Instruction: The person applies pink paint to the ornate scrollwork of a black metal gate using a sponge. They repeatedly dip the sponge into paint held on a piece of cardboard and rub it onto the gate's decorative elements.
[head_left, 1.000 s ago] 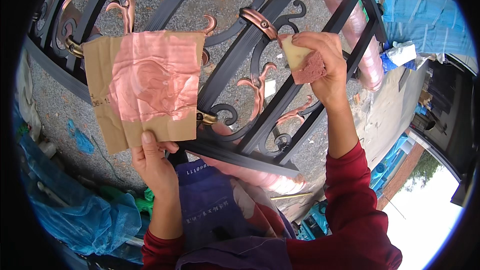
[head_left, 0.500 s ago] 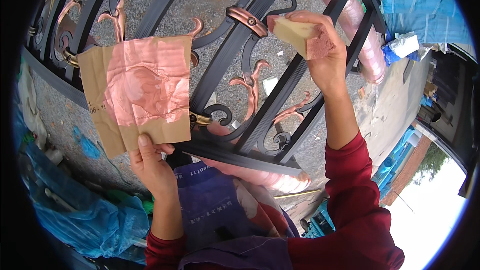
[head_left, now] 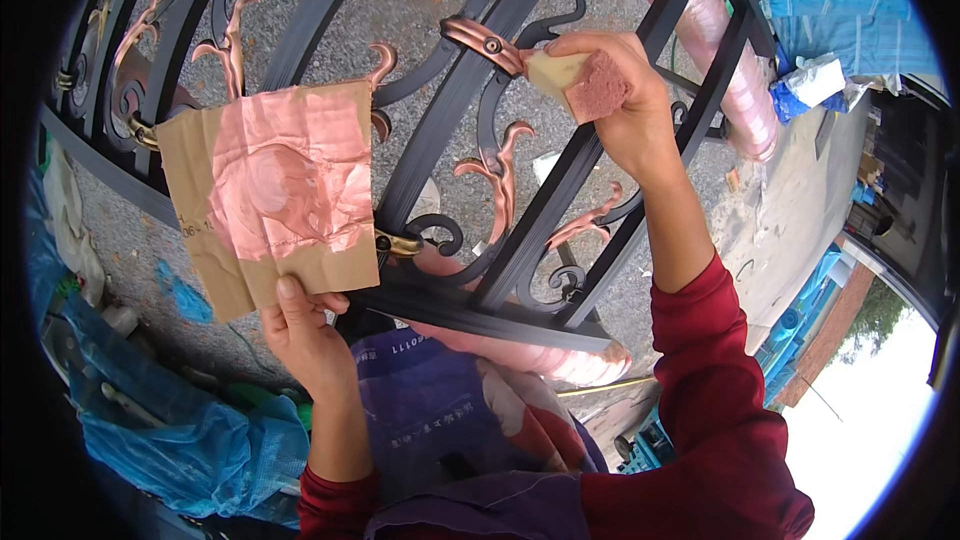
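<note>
My left hand (head_left: 303,325) pinches the lower edge of a piece of brown cardboard (head_left: 205,230) between thumb and fingers. A wet patch of copper-pink paint (head_left: 335,140) covers much of the cardboard. In my right hand (head_left: 635,105) is a yellowish sponge (head_left: 557,72), with copper-pink paint on its end faces. The sponge's left tip meets the end of a copper-coloured collar (head_left: 485,43) on a black metal railing panel (head_left: 440,130). Scrolls and leaf-shaped ornaments (head_left: 497,175) of the panel are copper-coloured too.
Pink plastic-wrapped rolls (head_left: 735,90) lie beneath the railing at right and in front. Blue plastic sheeting (head_left: 190,440) is heaped at lower left, and a blue wrapped stack (head_left: 835,0) stands at upper right. A purple apron (head_left: 430,410) covers my front.
My right hand has moved left and slightly down with the sponge, bringing its tip to the collar. The cardboard in my left hand has barely shifted.
</note>
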Action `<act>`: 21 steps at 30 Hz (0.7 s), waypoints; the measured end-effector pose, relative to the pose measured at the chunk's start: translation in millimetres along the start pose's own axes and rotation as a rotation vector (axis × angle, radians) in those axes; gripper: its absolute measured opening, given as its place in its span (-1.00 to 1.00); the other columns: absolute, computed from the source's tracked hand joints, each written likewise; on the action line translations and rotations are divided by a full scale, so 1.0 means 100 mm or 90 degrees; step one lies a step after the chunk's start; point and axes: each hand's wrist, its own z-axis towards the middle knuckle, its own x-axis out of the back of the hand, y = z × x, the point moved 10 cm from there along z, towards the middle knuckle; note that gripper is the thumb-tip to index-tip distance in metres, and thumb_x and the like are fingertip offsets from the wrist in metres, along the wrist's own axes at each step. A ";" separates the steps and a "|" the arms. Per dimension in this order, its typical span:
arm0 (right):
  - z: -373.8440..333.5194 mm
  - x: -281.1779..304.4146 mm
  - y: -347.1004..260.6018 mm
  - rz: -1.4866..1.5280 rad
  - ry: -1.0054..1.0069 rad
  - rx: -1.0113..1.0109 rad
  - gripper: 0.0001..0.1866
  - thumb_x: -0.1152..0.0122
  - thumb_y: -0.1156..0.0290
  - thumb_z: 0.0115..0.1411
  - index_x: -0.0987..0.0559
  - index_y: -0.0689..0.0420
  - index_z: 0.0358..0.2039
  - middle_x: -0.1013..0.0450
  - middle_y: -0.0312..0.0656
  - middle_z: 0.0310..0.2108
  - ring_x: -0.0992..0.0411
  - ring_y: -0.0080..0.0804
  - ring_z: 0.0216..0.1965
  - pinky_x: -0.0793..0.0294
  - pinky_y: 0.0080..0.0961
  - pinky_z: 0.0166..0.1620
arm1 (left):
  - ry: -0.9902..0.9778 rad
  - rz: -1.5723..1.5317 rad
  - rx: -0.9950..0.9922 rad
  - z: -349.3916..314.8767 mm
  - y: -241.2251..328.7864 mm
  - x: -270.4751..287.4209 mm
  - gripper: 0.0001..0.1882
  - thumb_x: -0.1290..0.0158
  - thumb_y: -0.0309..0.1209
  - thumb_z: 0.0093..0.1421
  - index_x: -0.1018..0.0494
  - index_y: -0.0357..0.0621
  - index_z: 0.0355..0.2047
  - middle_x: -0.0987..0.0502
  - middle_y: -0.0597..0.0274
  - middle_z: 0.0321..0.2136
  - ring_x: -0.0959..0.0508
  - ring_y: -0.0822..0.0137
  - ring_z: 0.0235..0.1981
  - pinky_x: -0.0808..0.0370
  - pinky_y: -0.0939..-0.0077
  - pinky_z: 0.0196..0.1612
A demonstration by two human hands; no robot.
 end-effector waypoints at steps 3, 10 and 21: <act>-0.16 0.06 0.10 0.029 0.036 -0.059 -0.52 -0.24 0.81 -0.15 -0.59 0.07 -0.18 -0.55 -0.28 -0.18 -0.39 -0.22 -0.07 -0.35 -0.38 0.06 | 0.010 0.005 0.000 -0.01 0.01 0.00 -0.70 0.03 -0.22 0.38 -0.39 -0.25 -0.13 -0.52 0.22 -0.49 -0.45 0.50 -0.57 -0.35 0.66 -0.49; -0.15 0.02 -0.09 -0.046 0.058 0.031 -0.46 -0.30 0.78 -0.24 -0.60 0.05 -0.17 -0.55 -0.27 -0.16 -0.40 -0.24 -0.09 -0.36 -0.38 0.03 | 0.006 0.005 -0.006 -0.02 0.01 -0.02 -0.70 0.03 -0.22 0.38 -0.39 -0.27 -0.14 -0.51 0.21 -0.50 -0.45 0.49 -0.57 -0.35 0.65 -0.49; -0.30 0.04 -0.10 -0.092 0.112 0.031 -0.47 -0.29 0.74 -0.27 -0.61 0.05 -0.19 -0.56 -0.29 -0.16 -0.41 -0.23 -0.13 -0.36 -0.39 -0.03 | 0.019 0.016 -0.007 -0.01 0.01 0.00 -0.64 0.01 -0.21 0.37 -0.37 -0.30 -0.08 -0.52 0.19 -0.48 -0.45 0.48 -0.57 -0.37 0.65 -0.48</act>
